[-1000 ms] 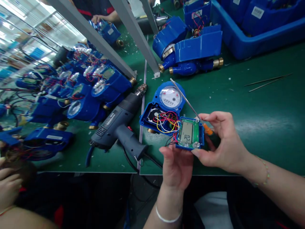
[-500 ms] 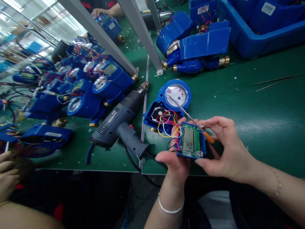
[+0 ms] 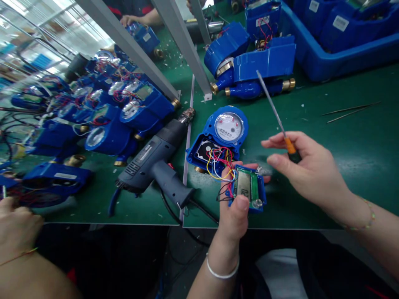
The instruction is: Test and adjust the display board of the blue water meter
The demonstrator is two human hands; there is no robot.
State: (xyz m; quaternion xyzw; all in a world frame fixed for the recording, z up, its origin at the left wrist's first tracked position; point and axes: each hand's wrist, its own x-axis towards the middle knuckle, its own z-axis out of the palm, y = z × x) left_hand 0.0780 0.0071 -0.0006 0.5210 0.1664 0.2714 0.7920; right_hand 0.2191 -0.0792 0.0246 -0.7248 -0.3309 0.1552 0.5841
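My left hand (image 3: 235,214) grips a small blue display module (image 3: 247,187) with a green circuit board and an LCD, thumb on its lower edge. Coloured wires (image 3: 220,162) run from it to an open blue water meter (image 3: 220,139) lying on the green bench just behind. My right hand (image 3: 304,166) holds an orange-handled screwdriver (image 3: 276,114), its thin shaft pointing up and away to the left, lifted clear of the module.
A dark grey heat gun (image 3: 157,160) lies left of the meter, its cable over the bench edge. Several blue meters (image 3: 115,112) crowd the left side. More meters (image 3: 249,62) and a blue bin (image 3: 336,41) stand behind. Two thin rods (image 3: 352,110) lie right. Another person's hand (image 3: 17,226) is lower left.
My right hand has let go of the module and lifted the screwdriver up and to the right, off the board. My left hand now holds the module alone.
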